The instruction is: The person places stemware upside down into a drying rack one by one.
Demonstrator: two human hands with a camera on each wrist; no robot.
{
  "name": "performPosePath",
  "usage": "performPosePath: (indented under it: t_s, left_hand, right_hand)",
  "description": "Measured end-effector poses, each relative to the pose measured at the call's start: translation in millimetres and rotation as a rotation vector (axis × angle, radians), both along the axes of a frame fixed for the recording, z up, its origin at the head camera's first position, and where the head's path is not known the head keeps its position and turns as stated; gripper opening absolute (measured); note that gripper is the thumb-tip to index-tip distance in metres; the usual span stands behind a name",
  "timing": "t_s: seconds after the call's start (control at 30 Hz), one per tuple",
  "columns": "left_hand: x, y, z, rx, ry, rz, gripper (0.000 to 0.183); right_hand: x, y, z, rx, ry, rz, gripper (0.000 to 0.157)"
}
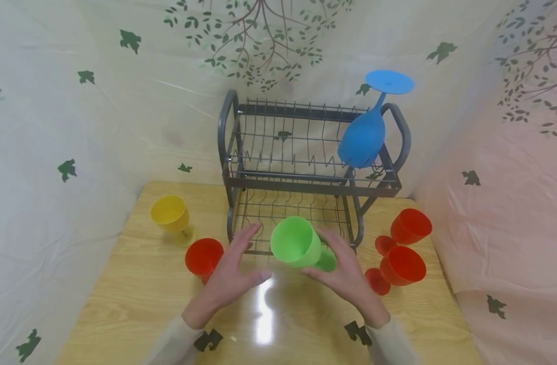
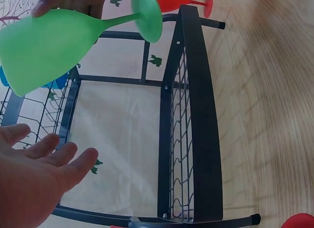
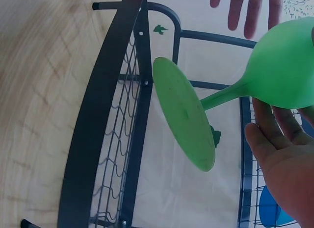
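A green plastic goblet [image 1: 294,242] is in my right hand [image 1: 347,271], raised in front of the dish rack, its mouth tipped toward me. The right fingers and thumb curl round the bowl; in the right wrist view the goblet's stem and round foot [image 3: 184,115] point toward the rack. My left hand [image 1: 230,276] hovers at the goblet's left, fingers spread and thumb apart, holding nothing. In the left wrist view a gap shows between the left fingers [image 2: 81,164] and the green bowl [image 2: 49,46]. A red goblet [image 1: 204,256] stands just beside the left hand, partly hidden by it.
Behind the hands stands a two-tier black wire dish rack [image 1: 283,185]. An upside-down blue goblet [image 1: 362,139] leans at its upper right. A yellow goblet [image 1: 170,215] is at left; two red goblets [image 1: 411,226] are at right on the wooden table [image 1: 118,304]. Patterned sheeting [image 1: 100,126] surrounds it.
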State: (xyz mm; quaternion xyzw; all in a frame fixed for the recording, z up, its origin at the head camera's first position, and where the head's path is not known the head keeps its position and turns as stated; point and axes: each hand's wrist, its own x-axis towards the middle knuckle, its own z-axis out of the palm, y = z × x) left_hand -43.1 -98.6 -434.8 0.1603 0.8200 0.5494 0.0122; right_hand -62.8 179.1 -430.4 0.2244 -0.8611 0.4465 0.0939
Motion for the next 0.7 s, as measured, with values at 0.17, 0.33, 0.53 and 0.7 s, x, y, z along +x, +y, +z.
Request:
performPosePath:
  t_s: [0.17,0.33,0.53,0.7]
  left_hand:
    - [0.1,0.1,-0.3,-0.031,-0.022,0.010,0.092]
    - [0.1,1.0,-0.4,-0.013,-0.055,0.010,0.095]
    - [-0.7,3.4,-0.5,-0.008,-0.051,0.012,0.097]
    - [-2.1,4.6,-1.2,-0.020,-0.043,0.017,0.098]
  right_hand:
    - [-8.8,-0.8,6.0,0.047,0.016,0.055,0.086]
    - [-13.2,-2.2,12.0,0.101,0.006,0.091,0.086]
    - [-15.4,-4.8,14.7,0.182,0.026,0.115,0.086]
    - [-17.0,-6.8,15.7,0.238,0.058,0.142,0.086]
